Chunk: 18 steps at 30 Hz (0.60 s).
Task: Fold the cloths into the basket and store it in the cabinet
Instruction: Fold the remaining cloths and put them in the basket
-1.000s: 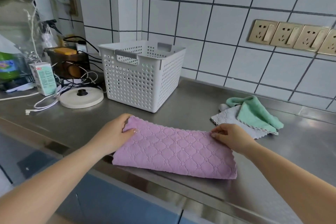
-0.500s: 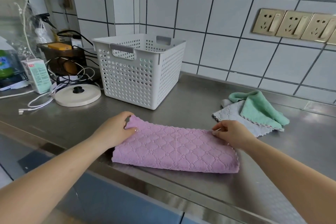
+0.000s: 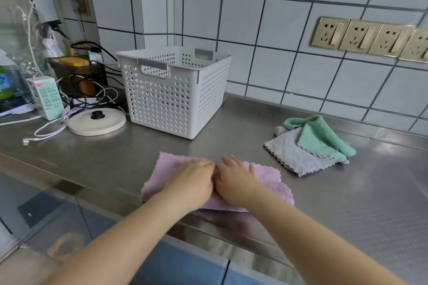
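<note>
A pink quilted cloth (image 3: 274,184), folded into a long strip, lies near the front edge of the steel counter (image 3: 129,159). My left hand (image 3: 192,180) and my right hand (image 3: 234,178) rest palm down on its middle, side by side and touching, fingers pointing to its far edge. Neither hand visibly grips a fold. The white perforated basket (image 3: 171,99) stands upright behind the cloth, to the left, about a hand's length away. At the right, a green cloth (image 3: 322,136) lies crumpled on top of a grey cloth (image 3: 294,156). Blue cabinet fronts (image 3: 185,266) show below the counter edge.
Left of the basket are a round cream disc with a black knob (image 3: 97,120), tangled cables (image 3: 83,97), a small carton (image 3: 47,97) and a dark box. Brass wall sockets (image 3: 370,38) sit on the tiled wall at the right.
Both hands have left the far corners of the pink cloth and come together over its middle. The cloth's ends now look ruffled, and my view has tilted slightly.
</note>
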Each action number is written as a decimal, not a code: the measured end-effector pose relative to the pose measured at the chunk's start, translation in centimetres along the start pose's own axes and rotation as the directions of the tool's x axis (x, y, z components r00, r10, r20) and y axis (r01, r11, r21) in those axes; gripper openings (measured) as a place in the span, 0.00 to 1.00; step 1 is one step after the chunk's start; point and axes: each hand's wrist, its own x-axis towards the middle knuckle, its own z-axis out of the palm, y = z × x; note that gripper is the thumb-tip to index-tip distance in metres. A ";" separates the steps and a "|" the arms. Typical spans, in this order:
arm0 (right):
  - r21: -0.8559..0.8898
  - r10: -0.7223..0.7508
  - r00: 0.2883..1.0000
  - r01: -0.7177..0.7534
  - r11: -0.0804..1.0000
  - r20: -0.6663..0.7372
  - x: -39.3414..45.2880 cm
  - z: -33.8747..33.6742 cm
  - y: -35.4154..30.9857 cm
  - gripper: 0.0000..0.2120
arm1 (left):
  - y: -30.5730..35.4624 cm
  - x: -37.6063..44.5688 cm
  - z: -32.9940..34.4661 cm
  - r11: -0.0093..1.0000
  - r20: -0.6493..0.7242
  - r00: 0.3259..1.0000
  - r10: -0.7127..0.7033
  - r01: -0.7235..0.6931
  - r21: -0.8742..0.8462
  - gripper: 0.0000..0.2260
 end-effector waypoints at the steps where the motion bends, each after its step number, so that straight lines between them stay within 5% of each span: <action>1: 0.013 0.024 1.000 -0.024 1.000 0.003 -0.1 0.8 -0.2 0.20 | 0.2 0.0 0.6 0.999 0.023 1.000 -0.002 0.001 0.040 0.18; 13: -0.098 0.161 0.987 -0.162 0.982 -0.021 -3.4 1.6 5.7 0.45 | -1.9 -2.7 0.0 0.969 0.201 0.957 -0.207 0.173 0.175 0.36; 18: -0.107 0.180 0.984 -0.179 0.978 -0.001 -3.6 1.2 6.6 0.36 | -2.1 -2.9 -0.3 0.983 0.135 0.977 -0.164 0.149 0.112 0.35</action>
